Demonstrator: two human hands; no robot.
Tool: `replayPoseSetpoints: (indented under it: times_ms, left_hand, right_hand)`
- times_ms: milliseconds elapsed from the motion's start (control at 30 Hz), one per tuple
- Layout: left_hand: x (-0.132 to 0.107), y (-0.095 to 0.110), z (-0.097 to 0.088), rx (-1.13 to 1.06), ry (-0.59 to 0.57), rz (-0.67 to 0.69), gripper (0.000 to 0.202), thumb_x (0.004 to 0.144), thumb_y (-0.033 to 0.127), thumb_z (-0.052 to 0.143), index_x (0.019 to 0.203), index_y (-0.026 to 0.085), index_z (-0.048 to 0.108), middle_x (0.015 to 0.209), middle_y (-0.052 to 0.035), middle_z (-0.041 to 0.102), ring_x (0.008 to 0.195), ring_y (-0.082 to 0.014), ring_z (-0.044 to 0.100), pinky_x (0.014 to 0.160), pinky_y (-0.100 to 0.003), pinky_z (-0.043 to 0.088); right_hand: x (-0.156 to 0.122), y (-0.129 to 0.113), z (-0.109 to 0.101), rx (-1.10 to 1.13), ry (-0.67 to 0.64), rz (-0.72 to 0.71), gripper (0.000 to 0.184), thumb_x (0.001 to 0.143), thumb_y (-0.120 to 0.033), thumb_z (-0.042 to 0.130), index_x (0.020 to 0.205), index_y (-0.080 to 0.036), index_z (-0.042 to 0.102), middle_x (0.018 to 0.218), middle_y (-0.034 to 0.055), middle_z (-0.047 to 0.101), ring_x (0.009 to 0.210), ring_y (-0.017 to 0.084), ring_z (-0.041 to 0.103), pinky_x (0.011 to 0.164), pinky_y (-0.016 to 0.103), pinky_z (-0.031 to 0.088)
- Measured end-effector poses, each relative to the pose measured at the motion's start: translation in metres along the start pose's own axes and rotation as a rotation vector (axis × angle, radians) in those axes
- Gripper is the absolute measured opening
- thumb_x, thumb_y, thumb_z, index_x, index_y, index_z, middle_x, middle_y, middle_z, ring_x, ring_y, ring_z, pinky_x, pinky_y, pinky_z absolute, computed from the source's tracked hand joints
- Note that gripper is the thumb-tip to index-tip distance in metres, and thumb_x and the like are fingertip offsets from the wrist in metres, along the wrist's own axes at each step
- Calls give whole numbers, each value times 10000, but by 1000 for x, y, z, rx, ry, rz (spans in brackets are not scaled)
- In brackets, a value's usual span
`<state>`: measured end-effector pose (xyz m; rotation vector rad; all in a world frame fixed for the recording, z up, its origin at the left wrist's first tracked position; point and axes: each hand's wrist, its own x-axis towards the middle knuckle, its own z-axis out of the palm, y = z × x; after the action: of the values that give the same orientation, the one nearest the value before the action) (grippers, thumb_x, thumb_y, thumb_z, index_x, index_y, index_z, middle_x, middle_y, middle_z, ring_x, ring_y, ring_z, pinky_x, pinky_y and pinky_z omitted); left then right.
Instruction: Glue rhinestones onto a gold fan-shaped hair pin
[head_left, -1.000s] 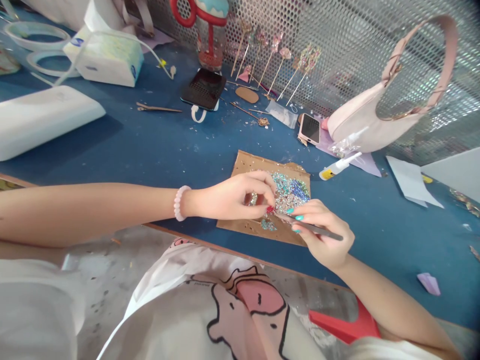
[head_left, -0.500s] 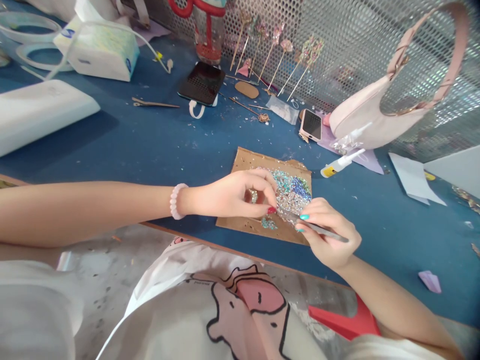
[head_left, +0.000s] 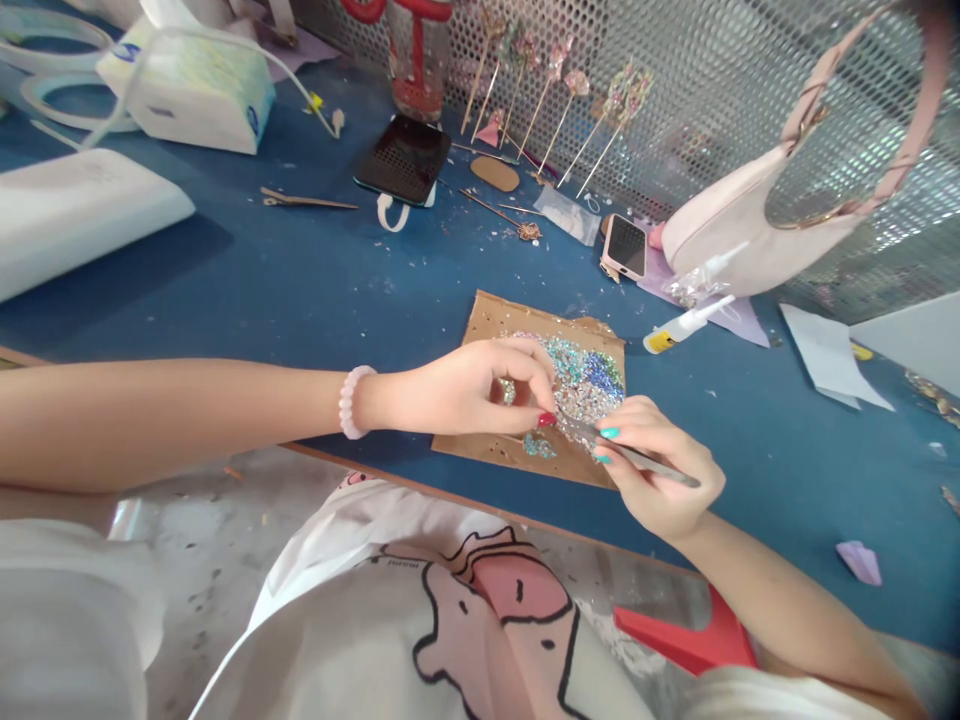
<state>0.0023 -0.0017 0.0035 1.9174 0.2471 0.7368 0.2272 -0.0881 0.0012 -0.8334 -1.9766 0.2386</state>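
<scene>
A brown cardboard piece (head_left: 495, 325) lies on the blue table, with a heap of glittering sequins (head_left: 581, 375) on its right half. My left hand (head_left: 469, 390), a pale bead bracelet on its wrist, pinches a small sparkly piece over the cardboard. My right hand (head_left: 660, 470) grips grey tweezers (head_left: 637, 458) like a pen, their tip meeting the left fingertips at the edge of the sequins. A small turquoise sequin patch (head_left: 536, 447) lies just below the tip.
A white glue bottle (head_left: 686, 325) and a phone (head_left: 624, 247) lie behind the cardboard. A pink handbag (head_left: 739, 235) leans on the perforated metal wall. Decorated sticks (head_left: 555, 110), a black phone (head_left: 405, 158), a tissue pack (head_left: 191, 95) and a white case (head_left: 82, 215) stand farther left.
Both hands stay on the cardboard; the tweezers' tip has crept slightly nearer the left fingertips. The view has shifted a little.
</scene>
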Motion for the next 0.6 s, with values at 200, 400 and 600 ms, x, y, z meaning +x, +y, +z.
replayPoseSetpoints:
  times_ms: [200, 400, 600]
  left_hand:
    - [0, -1, 0, 23, -9, 25, 67, 821, 105, 599, 804, 154, 643, 880, -40, 609, 843, -131, 552, 648, -207, 465]
    - [0, -2, -1, 48, -5, 17, 100, 801, 80, 591, 815, 157, 653, 891, -35, 609, 829, -123, 561, 659, -197, 465]
    - [1, 0, -1, 42, -5, -6, 75, 815, 124, 613, 846, 160, 671, 931, -32, 594, 778, -97, 557, 645, -173, 462]
  right_hand:
    - [-1, 0, -1, 9, -9, -5, 350, 719, -43, 676, 1007, -234, 618, 816, 44, 710, 682, 191, 661, 624, 391, 528]
    - [-1, 0, -1, 23, -12, -7, 362, 705, -15, 673, 1006, -210, 625, 826, 54, 709, 697, 194, 663, 640, 398, 523]
    - [0, 1, -1, 4, -21, -19, 357, 704, -22, 680, 1002, -210, 623, 828, 55, 711, 697, 193, 663, 641, 393, 522]
